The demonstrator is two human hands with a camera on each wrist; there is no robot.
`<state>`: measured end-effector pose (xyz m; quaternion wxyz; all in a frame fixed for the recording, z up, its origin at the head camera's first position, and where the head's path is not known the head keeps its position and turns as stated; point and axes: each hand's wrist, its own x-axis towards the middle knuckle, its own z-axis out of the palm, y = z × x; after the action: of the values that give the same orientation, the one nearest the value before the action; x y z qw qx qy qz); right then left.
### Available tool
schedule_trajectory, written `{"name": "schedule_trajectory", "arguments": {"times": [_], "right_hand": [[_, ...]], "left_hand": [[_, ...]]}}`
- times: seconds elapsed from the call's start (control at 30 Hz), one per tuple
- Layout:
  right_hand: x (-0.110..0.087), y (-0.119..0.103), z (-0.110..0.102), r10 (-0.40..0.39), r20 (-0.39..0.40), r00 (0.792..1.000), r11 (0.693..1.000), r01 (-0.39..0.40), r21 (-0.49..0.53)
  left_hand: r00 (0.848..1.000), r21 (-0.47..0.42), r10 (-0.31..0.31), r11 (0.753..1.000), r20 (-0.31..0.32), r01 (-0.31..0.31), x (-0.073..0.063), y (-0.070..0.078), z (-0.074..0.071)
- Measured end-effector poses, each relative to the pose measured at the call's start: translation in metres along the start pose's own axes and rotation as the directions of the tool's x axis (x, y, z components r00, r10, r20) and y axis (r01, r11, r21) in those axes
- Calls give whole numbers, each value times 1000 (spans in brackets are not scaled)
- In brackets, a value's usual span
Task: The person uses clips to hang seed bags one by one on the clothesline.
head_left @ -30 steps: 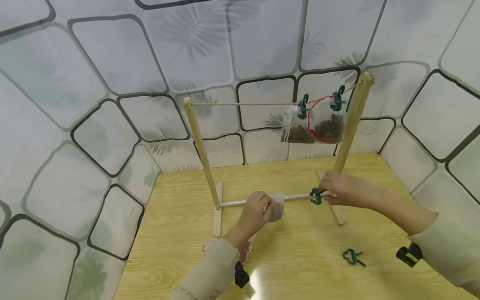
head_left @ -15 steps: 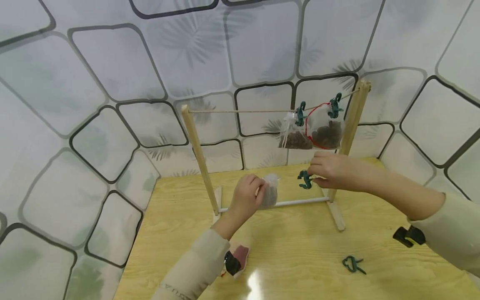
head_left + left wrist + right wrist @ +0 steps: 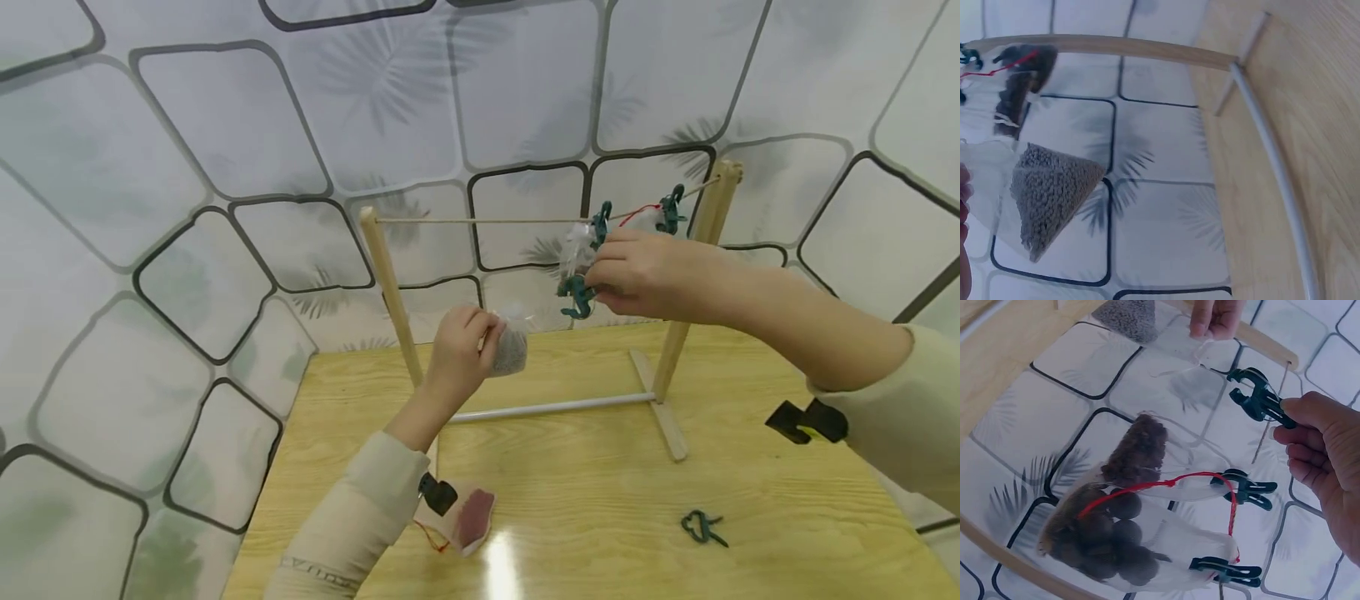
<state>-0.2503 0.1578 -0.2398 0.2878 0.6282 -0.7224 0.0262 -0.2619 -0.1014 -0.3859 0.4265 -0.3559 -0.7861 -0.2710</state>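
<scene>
My left hand (image 3: 461, 346) pinches the top of a sheer drawstring bag (image 3: 1054, 194) of grey pellets, which hangs above the table. Between the thumb and fingers of my right hand (image 3: 637, 271) is a dark green plastic clip (image 3: 1260, 400), its jaws apart with nothing in them. Two filled sheer bags hang from the cord (image 3: 480, 221), each by a green clip. One bag (image 3: 1141, 450) holds brown bits; the other (image 3: 1110, 537) holds dark round balls and has a red drawstring. In the head view my right hand covers much of both.
Two wooden posts (image 3: 392, 287) carry the cord, with a white rod (image 3: 555, 408) joining them low down. On the table (image 3: 585, 500) lie another green clip (image 3: 702, 527) at right and a bag with pink contents (image 3: 474, 518) near my left sleeve.
Both hands have risen from near the white rod. The pellet bag has come up and left with my left hand; the clip has moved up and left with my right, toward the cord.
</scene>
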Motion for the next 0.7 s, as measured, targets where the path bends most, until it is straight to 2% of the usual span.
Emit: {"name": "schedule_trajectory", "arguments": {"times": [0.13,0.27,0.5,0.63,0.7], "right_hand": [[10,7,-6,-7,-35,999,1000,7,0],[20,15,-11,24,-61,998,999,-22,29],[41,28,-22,99,-45,994,995,-98,16],[51,35,-24,143,-48,989,990,-143,7],[55,38,-26,177,-22,984,984,-177,-7]], "left_hand": [[998,-15,-50,999,-40,49,8,0,-2],[993,-29,-97,995,-61,95,17,0,-1],[989,-51,-111,993,-101,106,33,-1,0],[983,-63,-148,988,-104,142,41,-4,1],[980,-67,-167,985,-105,161,46,-4,2]]}}
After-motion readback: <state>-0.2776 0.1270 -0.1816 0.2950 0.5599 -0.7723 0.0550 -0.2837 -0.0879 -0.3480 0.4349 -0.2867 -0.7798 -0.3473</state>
